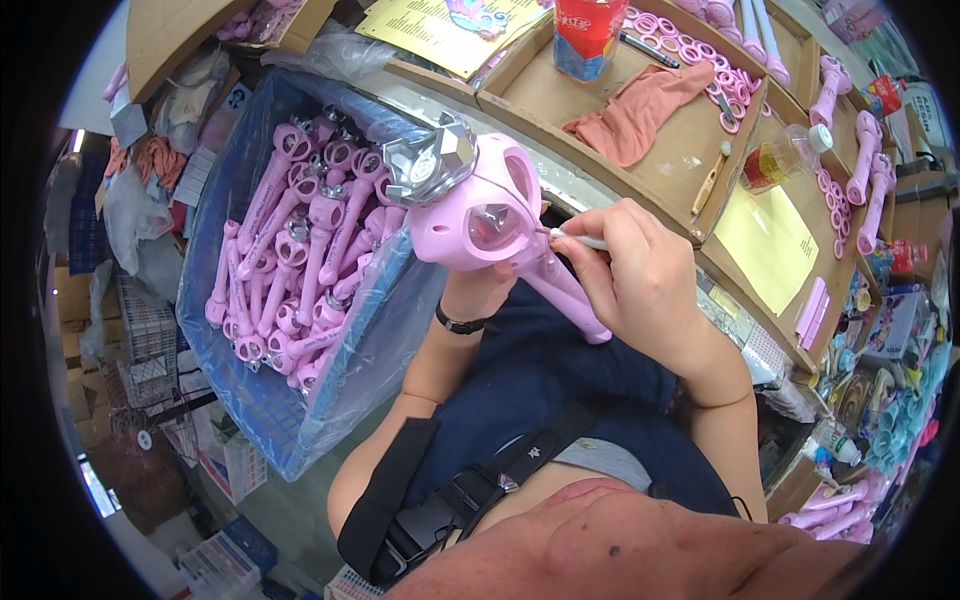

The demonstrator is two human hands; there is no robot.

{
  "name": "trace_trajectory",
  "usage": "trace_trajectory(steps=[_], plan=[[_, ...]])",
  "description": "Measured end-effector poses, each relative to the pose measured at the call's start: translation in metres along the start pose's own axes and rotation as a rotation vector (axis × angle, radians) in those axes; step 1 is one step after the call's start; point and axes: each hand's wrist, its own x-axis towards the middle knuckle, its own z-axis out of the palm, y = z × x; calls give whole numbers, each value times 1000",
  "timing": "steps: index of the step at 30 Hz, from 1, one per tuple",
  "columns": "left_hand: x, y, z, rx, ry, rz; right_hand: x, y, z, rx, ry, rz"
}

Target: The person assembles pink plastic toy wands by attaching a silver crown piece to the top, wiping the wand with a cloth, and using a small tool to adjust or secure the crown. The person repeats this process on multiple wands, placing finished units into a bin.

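My left hand [480, 292], with a black band at the wrist, grips a large pink toy wand [455, 232] from below. Its fingers are partly hidden behind the toy. The wand has a rounded head with clear oval windows and a silver crown-like piece [432, 165] on top; its handle slants down to the right. Between thumb and fingers of my right hand [640, 275] is a slim white tool [580, 240]. Its thin dark tip meets the lower right of the wand's head, beside the window; the exact kind of tool is unclear.
At left stands a bin lined with blue plastic [230, 390], piled with pink wands [300, 245]. Cardboard trays on the bench at right hold a salmon cloth [645, 115], pink rings [700, 60], a brush [711, 180], a bottle [785, 160] and a red-blue cup [588, 38].
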Motion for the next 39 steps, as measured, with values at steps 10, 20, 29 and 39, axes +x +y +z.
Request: trace_trajectory(steps=[10, 20, 29, 39], plan=[[-3, 5, -1, 13, -8, -110, 3, 18, -3, -216, -38, -259], [20, 25, -16, 908, -101, 66, 1, 44, 8, 927, -538, 1031], [17, 39, -3, 818, -139, 130, -27, 51, 26, -1, 8, -193], [13, 39, -20, 801, -368, -11, -63, 67, 34, 1872, -675, 1402]])
